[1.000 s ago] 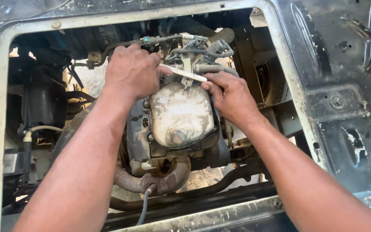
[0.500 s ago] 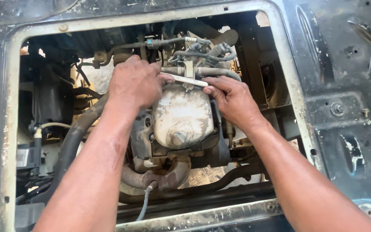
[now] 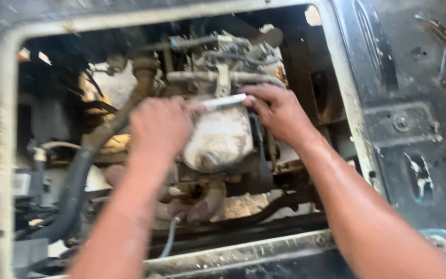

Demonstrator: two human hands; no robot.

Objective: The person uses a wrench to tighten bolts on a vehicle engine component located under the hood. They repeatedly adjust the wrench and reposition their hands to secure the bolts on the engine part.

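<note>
Both my hands reach down through a rectangular opening in a dirty metal body panel (image 3: 372, 129) onto an engine. My left hand (image 3: 158, 126) and my right hand (image 3: 277, 111) each grip one end of a thin silver bar-shaped tool (image 3: 223, 102) held across the top of a rounded, grimy pale metal housing (image 3: 218, 139). The left hand hides its end of the tool. Pipes and wires (image 3: 223, 57) run just behind the tool.
A thick black hose (image 3: 73, 191) curves down at the left of the engine. A rusty pipe elbow (image 3: 205, 201) sits below the housing. The opening's pale frame (image 3: 1, 155) borders the left side, and a metal lip (image 3: 243, 253) borders the bottom.
The view has swung so the engine sits more to the right and looks blurred. Both hands have kept their hold on the silver tool above the housing.
</note>
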